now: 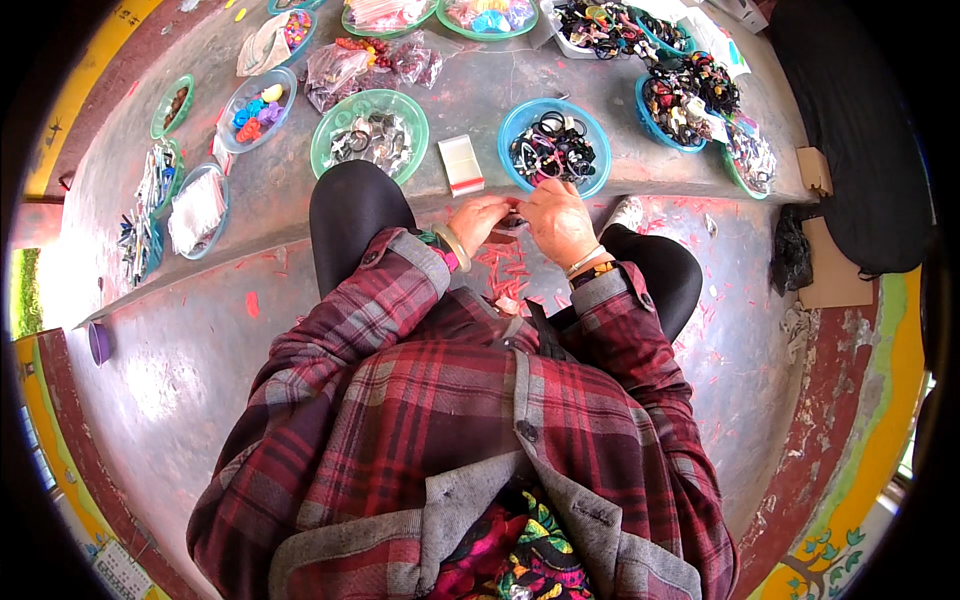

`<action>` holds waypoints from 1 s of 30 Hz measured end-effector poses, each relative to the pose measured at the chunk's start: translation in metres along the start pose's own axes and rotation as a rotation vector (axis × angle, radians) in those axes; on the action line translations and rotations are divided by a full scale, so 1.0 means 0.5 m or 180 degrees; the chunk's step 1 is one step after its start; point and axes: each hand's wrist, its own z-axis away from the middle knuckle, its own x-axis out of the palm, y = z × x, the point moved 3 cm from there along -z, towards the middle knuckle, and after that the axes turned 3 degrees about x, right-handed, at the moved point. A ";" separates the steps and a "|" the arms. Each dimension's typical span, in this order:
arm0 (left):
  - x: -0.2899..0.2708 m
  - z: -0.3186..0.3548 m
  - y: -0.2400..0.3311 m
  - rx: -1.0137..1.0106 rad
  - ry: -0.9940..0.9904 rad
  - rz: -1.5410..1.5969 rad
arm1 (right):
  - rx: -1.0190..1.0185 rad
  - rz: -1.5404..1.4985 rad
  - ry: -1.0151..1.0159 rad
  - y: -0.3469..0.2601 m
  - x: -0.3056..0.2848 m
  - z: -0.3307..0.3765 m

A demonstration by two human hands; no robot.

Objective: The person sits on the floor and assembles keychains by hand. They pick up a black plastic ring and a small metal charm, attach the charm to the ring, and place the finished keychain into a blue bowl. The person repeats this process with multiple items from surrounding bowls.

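Observation:
Both hands meet between my knees, just in front of the blue basket (504, 150) of dark hair ties (552, 150). My left hand (476, 222) has its thumb and fingers pinched together. Close against it, my right hand (560, 222) is closed too, its fingers bent inward. A small dark piece (507, 221) shows between the fingertips, partly covered, so its kind is unclear. Left of the blue basket stands a small white open box (460, 163) with a red band at its near end. A green basket (320, 143) of pale and metallic small pieces sits beyond my left knee.
Red strips (507, 272) litter the floor below my hands. More baskets line the raised ledge, including a blue one (226, 122) with colourful pieces and another (647, 118) with dark hair ties. Flat cardboard (835, 265) and a black bag (792, 250) lie at the right.

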 end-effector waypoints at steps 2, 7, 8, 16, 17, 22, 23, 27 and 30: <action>0.000 -0.001 -0.004 0.0077 -0.0083 -0.0168 | -0.0048 -0.0104 0.0011 -0.006 0.007 0.000; -0.006 0.001 0.002 -0.0037 0.0057 0.0359 | 0.0499 -0.0899 0.0168 0.001 0.022 0.001; -0.008 0.000 0.002 -0.0037 0.0080 0.0462 | 0.0836 -0.1221 0.0194 0.002 0.026 0.001; 0.005 0.004 0.003 0.0055 -0.0164 0.0168 | 0.0379 -0.0864 0.0424 0.023 0.028 0.005; 0.005 0.005 0.002 0.0043 -0.0173 0.0172 | 0.0407 -0.0856 0.0433 0.017 0.024 0.005; 0.002 0.006 0.016 0.0006 -0.0082 0.0550 | 0.0835 -0.1244 0.0722 0.017 0.022 0.002; -0.001 0.006 0.020 0.0046 -0.0033 0.0680 | 0.1058 -0.1395 0.0854 0.019 0.013 0.000; -0.007 0.004 0.029 0.0160 -0.0226 0.0819 | 0.1197 -0.1503 0.1022 0.021 -0.025 -0.006; 0.001 0.010 0.035 0.0164 -0.0184 0.0761 | 0.0987 -0.1129 0.0867 0.014 -0.016 -0.005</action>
